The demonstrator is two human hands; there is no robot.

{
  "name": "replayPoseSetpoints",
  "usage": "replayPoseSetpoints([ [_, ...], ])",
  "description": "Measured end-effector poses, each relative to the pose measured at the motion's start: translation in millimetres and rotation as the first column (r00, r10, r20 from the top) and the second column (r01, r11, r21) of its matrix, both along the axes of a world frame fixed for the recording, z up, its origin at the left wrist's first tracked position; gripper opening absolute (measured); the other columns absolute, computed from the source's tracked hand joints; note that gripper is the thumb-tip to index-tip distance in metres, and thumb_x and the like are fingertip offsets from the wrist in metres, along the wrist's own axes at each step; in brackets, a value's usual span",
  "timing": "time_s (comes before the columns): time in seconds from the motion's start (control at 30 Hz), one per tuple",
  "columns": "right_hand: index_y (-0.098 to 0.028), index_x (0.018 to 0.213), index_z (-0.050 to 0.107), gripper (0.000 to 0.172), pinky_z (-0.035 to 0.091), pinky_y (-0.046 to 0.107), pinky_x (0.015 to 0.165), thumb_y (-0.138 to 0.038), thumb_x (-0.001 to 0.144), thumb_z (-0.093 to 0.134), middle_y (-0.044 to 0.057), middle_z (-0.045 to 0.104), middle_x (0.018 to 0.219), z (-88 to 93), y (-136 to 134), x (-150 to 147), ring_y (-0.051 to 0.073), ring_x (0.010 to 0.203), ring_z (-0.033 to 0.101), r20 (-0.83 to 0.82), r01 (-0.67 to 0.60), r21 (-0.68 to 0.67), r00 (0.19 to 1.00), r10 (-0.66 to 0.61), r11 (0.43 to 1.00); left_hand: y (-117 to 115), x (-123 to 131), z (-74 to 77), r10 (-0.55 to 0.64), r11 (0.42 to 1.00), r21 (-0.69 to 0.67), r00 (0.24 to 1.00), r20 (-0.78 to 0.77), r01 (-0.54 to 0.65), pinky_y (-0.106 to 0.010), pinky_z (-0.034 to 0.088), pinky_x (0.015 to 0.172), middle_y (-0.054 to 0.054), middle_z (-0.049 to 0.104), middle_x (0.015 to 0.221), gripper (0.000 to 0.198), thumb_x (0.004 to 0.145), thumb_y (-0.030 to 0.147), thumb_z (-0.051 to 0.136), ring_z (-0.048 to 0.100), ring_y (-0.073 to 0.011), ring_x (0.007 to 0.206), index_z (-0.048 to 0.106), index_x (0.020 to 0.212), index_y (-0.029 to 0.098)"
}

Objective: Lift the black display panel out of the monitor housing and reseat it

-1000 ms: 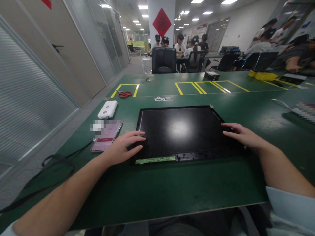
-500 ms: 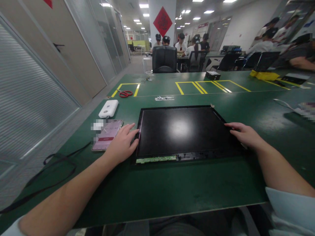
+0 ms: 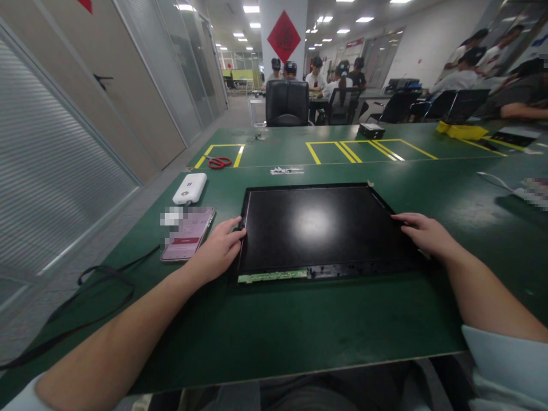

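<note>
Black glossy flat rectangular display panel in a thin black frame (image 3: 317, 228) lies flat on a green tabletop (image 3: 299, 325), directly in front of the person. With the panel as the dial's centre and twelve pointing away from the person, the bare left hand (image 3: 220, 248) is at nine, its fingers bent and spread slightly, tips touching the frame's edge. At three, the bare right hand (image 3: 428, 235) has index finger and thumb against the opposite edge; whether either hand grips underneath, I cannot tell. Along the near edge, toward seven, runs a narrow green circuit-board strip (image 3: 273, 277).

Past the left hand at nine lies a slim phone with a lit pink screen (image 3: 188, 233), partly pixelated; its red bar's lettering is too small to read. Toward ten are a white rounded plastic power bank (image 3: 190, 187) with small dark marks, no brand legible, and red-handled scissors (image 3: 220, 163). White scraps (image 3: 286, 170) sit at eleven, a small black box (image 3: 371, 131) at one. Far off at twelve hangs a red diamond-shaped poster (image 3: 283, 37) bearing a dark character, too blurred to read surely.
</note>
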State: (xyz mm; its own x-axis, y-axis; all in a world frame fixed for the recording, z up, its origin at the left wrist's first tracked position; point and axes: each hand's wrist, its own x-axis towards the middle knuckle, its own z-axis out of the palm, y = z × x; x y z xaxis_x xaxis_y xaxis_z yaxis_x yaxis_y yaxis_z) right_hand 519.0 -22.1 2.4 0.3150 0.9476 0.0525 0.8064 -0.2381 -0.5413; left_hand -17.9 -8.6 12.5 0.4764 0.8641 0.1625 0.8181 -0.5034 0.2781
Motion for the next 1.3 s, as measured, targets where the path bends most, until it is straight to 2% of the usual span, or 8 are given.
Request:
replayPoseSetpoints([
  [0.43, -0.020, 0.118, 0.078, 0.042, 0.046, 0.039, 0.112, -0.020, 0.082, 0.057, 0.012, 0.070, 0.131, -4.9, 2, 5, 0.028, 0.120, 0.066, -0.053, 0.021, -0.014, 0.998, -0.022, 1.000, 2, -3, -1.0, -0.003, 0.999, -0.053, 0.999, 0.036, 0.005, -0.060, 0.035, 0.125, -0.021, 0.046, 0.165, 0.049, 0.101, 0.031, 0.042, 0.044, -0.0387, 0.152, 0.073, 0.134, 0.012],
  [0.6, -0.021, 0.116, 0.078, 0.041, 0.046, 0.041, 0.112, -0.022, 0.081, 0.057, 0.011, 0.070, 0.132, -9.0, 4, 9, 0.028, 0.118, 0.066, -0.078, 0.036, -0.005, 0.996, -0.036, 0.999, 1, -1, 3.0, -0.017, 0.997, -0.076, 1.000, 0.017, 0.018, -0.061, 0.033, 0.126, -0.025, 0.043, 0.166, 0.054, 0.101, 0.032, 0.039, 0.041, -0.0398, 0.154, 0.071, 0.136, 0.006],
  [0.73, -0.023, 0.114, 0.078, 0.041, 0.048, 0.042, 0.110, -0.023, 0.079, 0.058, 0.010, 0.071, 0.127, -10.9, 4, 10, 0.028, 0.114, 0.067, -0.086, 0.049, 0.009, 0.995, -0.048, 0.999, 1, -1, 2.5, -0.015, 0.997, -0.075, 0.999, 0.031, 0.018, -0.061, 0.033, 0.126, -0.026, 0.043, 0.166, 0.054, 0.100, 0.032, 0.039, 0.041, -0.0397, 0.154, 0.071, 0.135, 0.006],
  [0.9, -0.020, 0.117, 0.079, 0.043, 0.050, 0.037, 0.104, -0.020, 0.081, 0.056, 0.012, 0.072, 0.123, -5.6, -1, -1, 0.027, 0.110, 0.068, -0.070, 0.092, 0.010, 0.993, -0.091, 0.996, 1, -2, -0.6, 0.023, 0.999, -0.051, 0.996, 0.088, -0.018, -0.062, 0.036, 0.124, -0.023, 0.047, 0.164, 0.048, 0.099, 0.032, 0.043, 0.045, -0.0392, 0.151, 0.074, 0.129, 0.011],
  [1.07, -0.020, 0.099, 0.081, 0.037, 0.057, 0.041, 0.089, -0.017, 0.072, 0.057, 0.011, 0.076, 0.100, 1.9, 8, -11, 0.028, 0.095, 0.071, -0.052, 0.159, 0.013, 0.986, -0.158, 0.987, 2, -4, -4.3, 0.068, 0.997, -0.035, 0.992, 0.109, -0.064, -0.066, 0.037, 0.122, -0.022, 0.052, 0.160, 0.043, 0.097, 0.031, 0.047, 0.045, -0.0403, 0.151, 0.073, 0.126, 0.015],
  [1.2, -0.023, 0.074, 0.075, 0.020, 0.055, 0.046, 0.094, -0.017, 0.065, 0.058, 0.009, 0.076, 0.090, 3.9, 27, -18, 0.030, 0.097, 0.071, -0.032, 0.151, 0.035, 0.988, -0.150, 0.988, 5, -7, -5.2, 0.110, 0.994, -0.024, 0.987, 0.121, -0.107, -0.066, 0.038, 0.121, -0.020, 0.059, 0.154, 0.043, 0.095, 0.027, 0.049, 0.047, -0.0397, 0.150, 0.070, 0.130, 0.016],
  [1.3, -0.024, 0.073, 0.074, 0.019, 0.055, 0.045, 0.094, -0.020, 0.065, 0.058, 0.008, 0.077, 0.089, 1.1, 30, -23, 0.029, 0.098, 0.071, -0.079, 0.140, 0.050, 0.988, -0.136, 0.989, 7, -8, -2.5, 0.141, 0.989, -0.052, 0.981, 0.133, -0.136, -0.062, 0.038, 0.122, -0.021, 0.064, 0.148, 0.052, 0.092, 0.024, 0.048, 0.054, -0.0378, 0.144, 0.062, 0.141, 0.013],
])
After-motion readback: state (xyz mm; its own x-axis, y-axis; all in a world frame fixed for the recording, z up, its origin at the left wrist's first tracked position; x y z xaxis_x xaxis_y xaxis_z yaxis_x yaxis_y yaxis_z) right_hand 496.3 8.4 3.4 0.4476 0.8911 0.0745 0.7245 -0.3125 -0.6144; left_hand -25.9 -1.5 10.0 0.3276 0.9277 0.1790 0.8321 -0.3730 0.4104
